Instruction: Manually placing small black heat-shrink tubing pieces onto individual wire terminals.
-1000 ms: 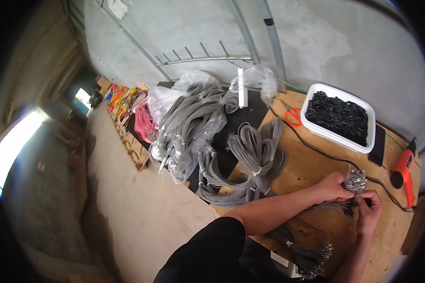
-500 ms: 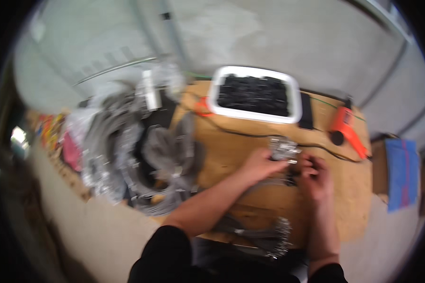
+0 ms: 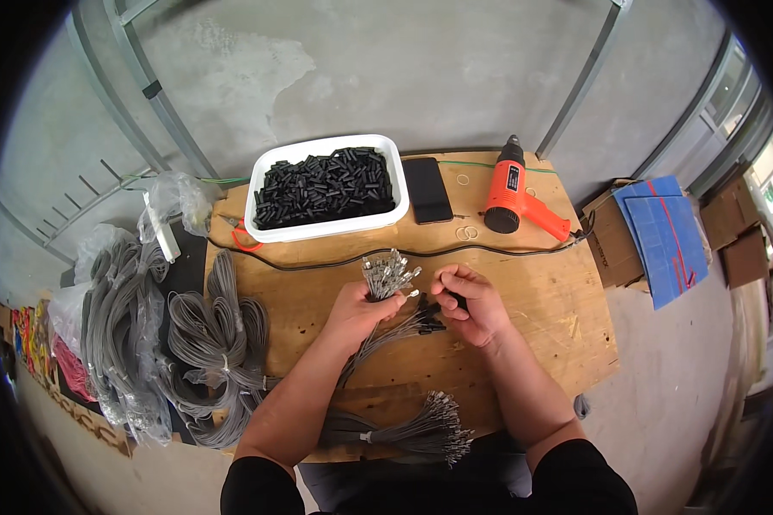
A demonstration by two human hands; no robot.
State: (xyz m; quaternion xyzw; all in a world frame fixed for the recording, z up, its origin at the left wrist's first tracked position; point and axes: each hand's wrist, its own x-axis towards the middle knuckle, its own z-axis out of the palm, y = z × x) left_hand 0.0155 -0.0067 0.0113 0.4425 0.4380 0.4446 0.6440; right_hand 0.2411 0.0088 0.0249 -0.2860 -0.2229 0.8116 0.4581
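Observation:
My left hand (image 3: 360,307) is closed round a bundle of grey wires, whose silvery metal terminals (image 3: 388,273) fan out above the thumb. Just right of it, my right hand (image 3: 472,302) is curled with thumb and forefinger together. A short black tube piece (image 3: 458,300) shows in its palm; whether more lie there is hidden. Between the hands, on the wooden table, lie grey wires with black sleeves (image 3: 428,322) on their ends. Closer to me rests another tied grey wire bundle (image 3: 404,432), its bare terminals pointing right.
A white tub (image 3: 322,232) of short black tubes stands at the back, beside a black phone (image 3: 428,190). An orange heat gun (image 3: 515,193) lies right of these, its black cord (image 3: 343,264) crossing the table. Coiled grey wires (image 3: 219,343) and orange-handled pliers (image 3: 246,238) are at left.
The view has turned rightward and steadied, so the tub and heat gun sit further left. My right hand has drawn a little away from the terminals; my left keeps hold of the bundle.

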